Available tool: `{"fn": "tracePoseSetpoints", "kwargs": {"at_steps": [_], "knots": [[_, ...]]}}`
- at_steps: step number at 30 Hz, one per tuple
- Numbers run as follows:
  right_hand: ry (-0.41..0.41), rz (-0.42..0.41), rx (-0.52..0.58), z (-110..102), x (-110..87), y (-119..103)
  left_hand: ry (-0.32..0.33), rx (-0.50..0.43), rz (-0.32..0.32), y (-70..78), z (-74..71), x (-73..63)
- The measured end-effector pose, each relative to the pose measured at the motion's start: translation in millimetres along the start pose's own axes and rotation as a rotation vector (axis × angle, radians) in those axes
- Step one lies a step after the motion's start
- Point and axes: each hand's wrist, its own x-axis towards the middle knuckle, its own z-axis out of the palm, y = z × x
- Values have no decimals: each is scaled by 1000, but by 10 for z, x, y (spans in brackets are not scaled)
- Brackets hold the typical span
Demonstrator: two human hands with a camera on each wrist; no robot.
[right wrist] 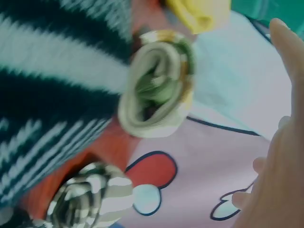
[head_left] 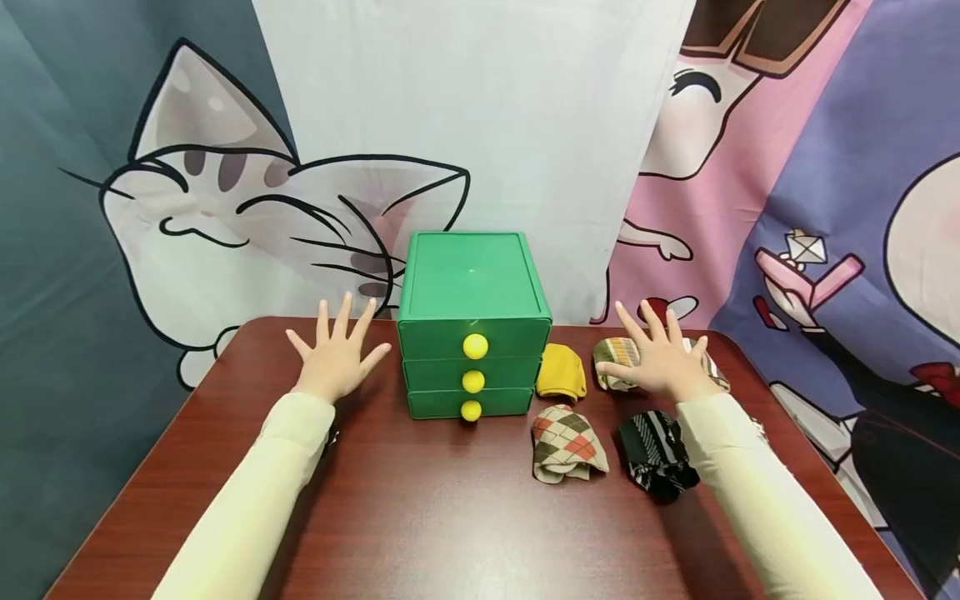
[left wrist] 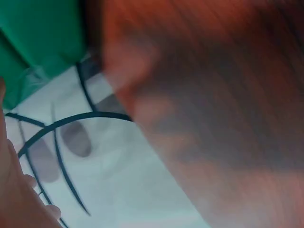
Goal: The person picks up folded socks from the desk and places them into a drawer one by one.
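My left hand is held over the table's left side with its fingers spread, holding nothing. To the right of it stands a small green drawer box with three drawers and round yellow knobs. Over several rolled socks, my right hand spreads its fingers too and grips nothing. A striped sock lies under its thumb in the head view, and a black-and-grey sock sits nearer the front. An argyle sock and a yellow sock lie beside the box.
Everything rests on a reddish-brown wooden table. Another striped sock shows in the right wrist view, partly hidden behind the right hand in the head view. A cartoon-printed cloth hangs behind the table's back edge.
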Motion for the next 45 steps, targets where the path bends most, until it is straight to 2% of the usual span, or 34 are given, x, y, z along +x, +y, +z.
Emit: {"fn": "tracePoseSetpoints", "kwargs": {"at_steps": [8,12,14,19,23,27,31,34,37,45], "knots": [[46,-55,31,-178,-146,-197,189,-135,39,10,-296,-116],[101,-102,56,-210,-261,-291,279,-157,87,59,-455,-178],[162,-152,72,-208,-323,-342,318,-151,129,102,-524,-200],[375,-319,143,-187,-462,-494,418,-129,273,250,-642,-230],[501,-380,245,-160,-563,-658,483,-91,395,378,-722,-236],[635,-450,334,-113,-640,-846,520,-68,492,499,-810,-227],[763,-553,406,-60,-667,-1025,496,-46,557,578,-861,-213],[786,-592,486,-3,-663,-1154,444,-28,581,598,-877,-203],[730,-580,573,78,-641,-1271,393,-11,580,597,-881,-177],[505,-485,760,262,-500,-1586,231,18,501,551,-851,-106]]}}
